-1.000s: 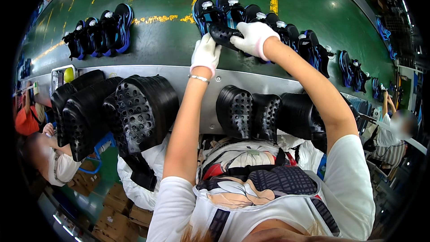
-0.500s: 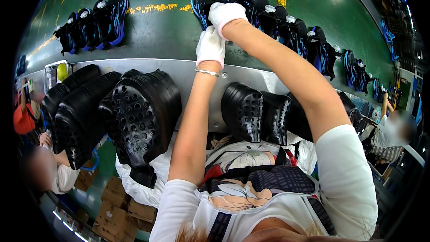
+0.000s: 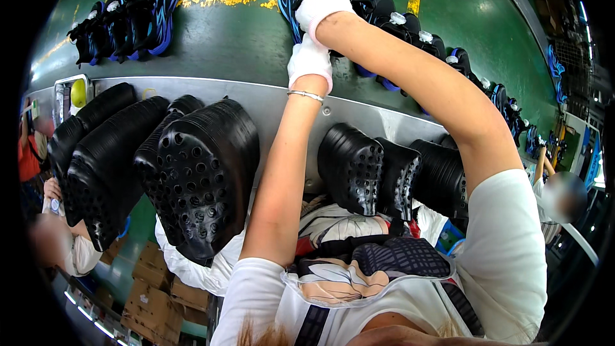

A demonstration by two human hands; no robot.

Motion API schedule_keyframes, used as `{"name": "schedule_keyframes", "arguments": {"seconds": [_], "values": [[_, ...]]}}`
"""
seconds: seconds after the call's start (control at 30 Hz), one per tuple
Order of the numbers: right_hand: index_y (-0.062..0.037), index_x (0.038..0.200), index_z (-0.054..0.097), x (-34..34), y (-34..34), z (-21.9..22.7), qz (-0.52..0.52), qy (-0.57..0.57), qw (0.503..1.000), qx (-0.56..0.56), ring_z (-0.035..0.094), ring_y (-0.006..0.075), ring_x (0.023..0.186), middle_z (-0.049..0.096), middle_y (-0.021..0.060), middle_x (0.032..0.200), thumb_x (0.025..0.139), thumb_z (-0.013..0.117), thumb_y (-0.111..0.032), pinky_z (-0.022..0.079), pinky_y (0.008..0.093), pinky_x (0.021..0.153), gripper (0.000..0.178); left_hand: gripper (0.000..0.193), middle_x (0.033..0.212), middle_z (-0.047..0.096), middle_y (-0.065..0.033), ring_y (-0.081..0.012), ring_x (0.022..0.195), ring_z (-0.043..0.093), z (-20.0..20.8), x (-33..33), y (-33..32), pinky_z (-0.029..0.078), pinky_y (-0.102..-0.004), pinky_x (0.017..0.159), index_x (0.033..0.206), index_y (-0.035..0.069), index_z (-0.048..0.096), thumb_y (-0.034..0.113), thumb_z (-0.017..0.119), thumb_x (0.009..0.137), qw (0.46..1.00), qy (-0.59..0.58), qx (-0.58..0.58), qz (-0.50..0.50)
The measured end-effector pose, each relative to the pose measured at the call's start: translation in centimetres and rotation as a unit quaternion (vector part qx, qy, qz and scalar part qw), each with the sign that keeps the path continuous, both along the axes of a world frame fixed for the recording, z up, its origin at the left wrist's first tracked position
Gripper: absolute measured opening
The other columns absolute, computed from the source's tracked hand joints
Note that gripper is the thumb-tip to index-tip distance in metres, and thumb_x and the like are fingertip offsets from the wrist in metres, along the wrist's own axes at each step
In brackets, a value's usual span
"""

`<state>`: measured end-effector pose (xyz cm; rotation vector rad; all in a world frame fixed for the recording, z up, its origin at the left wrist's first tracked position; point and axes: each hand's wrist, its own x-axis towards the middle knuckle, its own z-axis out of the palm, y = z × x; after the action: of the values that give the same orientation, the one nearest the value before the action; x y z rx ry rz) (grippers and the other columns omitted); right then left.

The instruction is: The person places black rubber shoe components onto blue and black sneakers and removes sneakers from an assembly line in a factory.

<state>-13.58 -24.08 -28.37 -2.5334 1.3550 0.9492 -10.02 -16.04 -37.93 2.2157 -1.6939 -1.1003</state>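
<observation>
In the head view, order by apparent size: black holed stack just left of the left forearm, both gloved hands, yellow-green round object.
1. Black holed stack, largest.
2. Right gloved hand and left gloved hand: much alike, so unranked.
3. Yellow-green round object, smallest.

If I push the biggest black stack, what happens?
The biggest black stack might tip, since its holed end overhangs the metal ledge. Its thin nested layers could slide apart, and its glossy surface may feel slippery.
</observation>
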Motion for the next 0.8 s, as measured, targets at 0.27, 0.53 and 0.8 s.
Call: {"name": "schedule_keyframes", "arguments": {"seconds": [0.27, 0.53, 0.8], "values": [[-0.0061, 0.102, 0.069, -0.6, -1.6, -3.2, -0.033, -0.071, 0.995, -0.059, 0.067, 0.0278, 0.093, 0.069, 0.0128, 0.102, 0.083, 0.054, -0.013, 0.053, 0.0395, 0.075, 0.025, 0.018, 0.107, 0.065, -0.0140, -0.0321, 0.096, 0.065, 0.6, -0.5, -1.2, 0.055, -0.0399, 0.078, 0.102, 0.009, 0.065, 0.014, 0.054, 0.087, 0.990, -0.078, -0.020, -0.114], [-0.0076, 0.112, 0.067, -1.5, -1.5, -0.5, -0.036, -0.065, 0.997, -0.003, 0.065, 0.0252, 0.102, 0.066, 0.0095, 0.112, 0.081, 0.062, -0.015, 0.052, 0.0393, 0.081, 0.031, 0.031, 0.111, 0.063, -0.0167, -0.0372, 0.100, 0.063, 3.2, -1.2, -1.5, 0.052, -0.0449, 0.084, 0.117, 0.009, 0.055, 0.027, 0.045, 0.094, 0.996, -0.077, 0.039, 0.022], [-0.0104, 0.113, 0.066, -0.6, -0.6, -2.5, -0.066, -0.104, 0.992, -0.012, 0.065, 0.0244, 0.100, 0.067, 0.0068, 0.111, 0.082, 0.059, -0.017, 0.052, 0.0381, 0.079, 0.032, 0.038, 0.128, 0.056, -0.0145, -0.0298, 0.114, 0.057, -0.8, 0.2, -3.4, 0.049, -0.0376, 0.091, 0.124, 0.014, 0.057, 0.031, 0.051, 0.091, 0.989, -0.077, 0.121, -0.026]]}}
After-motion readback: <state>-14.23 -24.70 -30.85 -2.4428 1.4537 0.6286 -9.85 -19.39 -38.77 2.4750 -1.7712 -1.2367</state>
